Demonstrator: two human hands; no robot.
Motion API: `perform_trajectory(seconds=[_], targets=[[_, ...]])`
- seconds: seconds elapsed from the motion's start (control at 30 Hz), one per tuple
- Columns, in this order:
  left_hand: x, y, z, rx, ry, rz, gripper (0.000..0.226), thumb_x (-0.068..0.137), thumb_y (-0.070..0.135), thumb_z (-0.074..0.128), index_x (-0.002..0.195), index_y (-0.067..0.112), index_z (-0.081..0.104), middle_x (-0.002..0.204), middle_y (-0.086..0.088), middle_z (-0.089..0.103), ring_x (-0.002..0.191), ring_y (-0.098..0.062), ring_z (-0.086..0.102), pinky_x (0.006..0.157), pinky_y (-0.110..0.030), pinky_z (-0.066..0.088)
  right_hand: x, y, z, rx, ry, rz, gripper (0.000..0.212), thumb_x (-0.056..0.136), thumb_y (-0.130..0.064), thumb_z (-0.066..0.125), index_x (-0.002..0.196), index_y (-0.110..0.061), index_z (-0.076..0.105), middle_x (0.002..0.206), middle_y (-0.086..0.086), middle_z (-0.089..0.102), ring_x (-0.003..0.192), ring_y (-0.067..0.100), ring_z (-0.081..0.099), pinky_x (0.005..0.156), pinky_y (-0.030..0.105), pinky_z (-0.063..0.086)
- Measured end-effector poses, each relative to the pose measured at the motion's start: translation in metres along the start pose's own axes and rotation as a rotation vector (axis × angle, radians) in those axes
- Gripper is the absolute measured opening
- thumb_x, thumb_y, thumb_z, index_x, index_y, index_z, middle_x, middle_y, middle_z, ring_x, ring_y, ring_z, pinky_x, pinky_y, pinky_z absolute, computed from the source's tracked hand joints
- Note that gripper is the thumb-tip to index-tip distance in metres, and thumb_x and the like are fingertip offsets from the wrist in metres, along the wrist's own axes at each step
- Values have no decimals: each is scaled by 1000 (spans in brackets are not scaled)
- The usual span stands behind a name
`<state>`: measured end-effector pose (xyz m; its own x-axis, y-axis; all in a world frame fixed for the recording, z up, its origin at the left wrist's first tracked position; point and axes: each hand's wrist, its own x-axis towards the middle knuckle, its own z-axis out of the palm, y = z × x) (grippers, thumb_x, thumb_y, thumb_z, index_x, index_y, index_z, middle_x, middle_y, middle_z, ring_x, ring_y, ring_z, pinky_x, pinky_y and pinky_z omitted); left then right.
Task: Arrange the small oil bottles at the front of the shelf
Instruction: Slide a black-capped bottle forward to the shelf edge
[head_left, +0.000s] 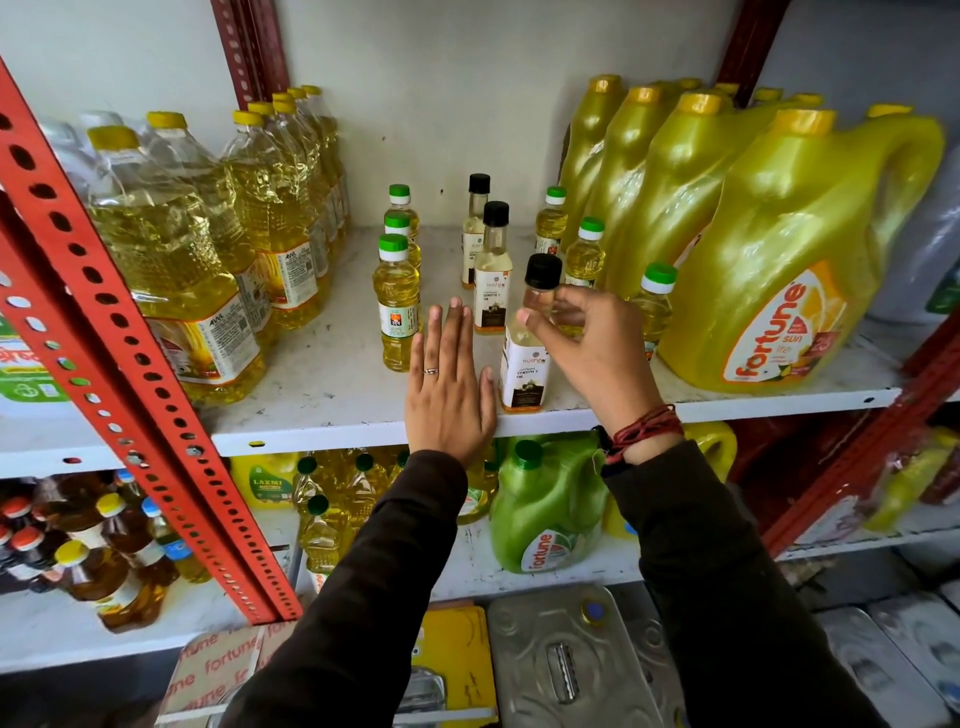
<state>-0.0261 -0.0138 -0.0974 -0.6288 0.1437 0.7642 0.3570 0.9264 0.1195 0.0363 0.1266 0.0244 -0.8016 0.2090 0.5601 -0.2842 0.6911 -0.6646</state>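
Note:
Small oil bottles stand in the middle of the white shelf (332, 415). A black-capped coconut oil bottle (525, 369) stands at the front edge; my right hand (587, 348) pinches its neck just below the cap. My left hand (450, 384) lies flat and open on the shelf front, just left of that bottle. Two more black-capped bottles (492, 275) stand in a row behind it. On the left is a row of green-capped yellow bottles (398, 306). Another green-capped row (584, 254) runs on the right, its front bottle (655, 301) partly hidden by my right hand.
Large clear oil bottles (171, 249) fill the shelf's left side and big yellow jugs (779, 249) its right. A red perforated upright (104, 291) crosses the left foreground. Lower shelves hold a green jug (545, 519), more bottles and metal tins (566, 660).

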Motion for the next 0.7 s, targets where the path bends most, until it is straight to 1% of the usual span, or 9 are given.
perform_trajectory(seconds=[0.1, 0.27, 0.4, 0.53, 0.6, 0.67, 0.7], targets=[[0, 0, -1, 2, 4, 2, 71, 104, 38, 27, 165, 4, 16, 174, -13, 12, 161, -25, 2, 131, -40, -4, 0, 0, 0, -8, -1, 11, 27, 84, -37, 74, 104, -18, 76, 96, -3, 78, 86, 10, 72, 81, 32, 60], [0, 0, 0, 5, -3, -1, 71, 105, 39, 27, 166, 5, 15, 174, -12, 10, 161, -23, -1, 131, -39, -6, 0, 1, 2, -2, 6, 42, 34, 81, -41, 76, 106, -18, 75, 100, -1, 77, 88, 11, 72, 81, 30, 60], [0, 0, 0, 3, -16, 1, 71, 105, 39, 28, 166, 5, 15, 174, -12, 9, 161, -23, -2, 131, -39, -7, 0, 3, 5, 3, 4, 53, 45, 79, -45, 76, 112, -15, 72, 106, 0, 76, 94, 12, 72, 84, 32, 61], [1, 0, -4, -24, -24, 9, 70, 104, 37, 27, 165, 3, 19, 174, -12, 10, 161, -23, 1, 131, -39, -6, -3, -1, 6, -4, 27, 60, 44, 80, -42, 77, 113, -13, 71, 109, 2, 75, 96, 14, 72, 85, 32, 60], [1, -1, -7, -63, -26, 22, 69, 104, 37, 27, 165, 4, 21, 174, -13, 12, 161, -24, 2, 131, -38, -6, -4, -3, 5, 3, 22, 62, 46, 80, -42, 77, 117, -15, 67, 113, 2, 73, 101, 16, 71, 88, 32, 59], [0, -4, -11, -92, -20, 28, 68, 105, 37, 27, 165, 5, 20, 174, -12, 12, 162, -25, 3, 131, -39, -5, -5, -5, 3, 19, 35, 58, 56, 80, -47, 76, 126, -20, 61, 122, 1, 70, 110, 16, 68, 92, 37, 58], [0, -8, -13, -97, -13, 25, 68, 105, 37, 27, 165, 5, 19, 174, -11, 10, 162, -25, 3, 131, -38, -5, -5, -7, 2, 20, 68, 42, 62, 79, -50, 75, 132, -21, 57, 128, 0, 67, 115, 16, 65, 95, 37, 57]])
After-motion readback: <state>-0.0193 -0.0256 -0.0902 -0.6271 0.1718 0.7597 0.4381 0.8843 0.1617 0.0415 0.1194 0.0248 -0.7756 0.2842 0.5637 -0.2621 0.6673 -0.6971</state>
